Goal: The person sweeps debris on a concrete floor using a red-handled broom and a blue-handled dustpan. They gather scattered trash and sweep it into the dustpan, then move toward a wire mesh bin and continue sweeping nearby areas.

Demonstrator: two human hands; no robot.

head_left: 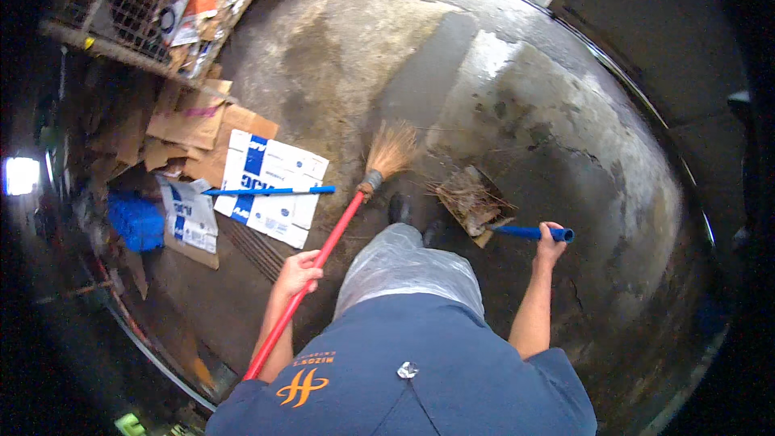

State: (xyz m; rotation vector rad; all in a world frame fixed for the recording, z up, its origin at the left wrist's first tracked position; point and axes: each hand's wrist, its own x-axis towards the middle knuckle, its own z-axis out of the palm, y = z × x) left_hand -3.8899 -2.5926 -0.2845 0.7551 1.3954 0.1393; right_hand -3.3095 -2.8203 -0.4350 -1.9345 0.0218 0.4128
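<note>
My left hand (299, 272) is closed round the red handle of a broom (342, 224), which slants from beside my left arm up to its straw bristles (391, 150). The bristles fan out over the floor just ahead of my feet. On the right, my right hand (550, 245) grips the blue tube handle of a dustpan (521, 231). In its pan lies a heap of brown twigs and dry debris (475, 200), some of it sticking out past the edge. Broom head and dustpan are apart.
At far left stands a wire cage (121, 12) full of scrap cardboard. Flattened brown cardboard (190, 117), a white-and-blue printed sheet (282, 173), a thin blue pole (270, 191) and a blue object (135, 222) lie below it. A floor drain grate (257, 249) is near my left hand.
</note>
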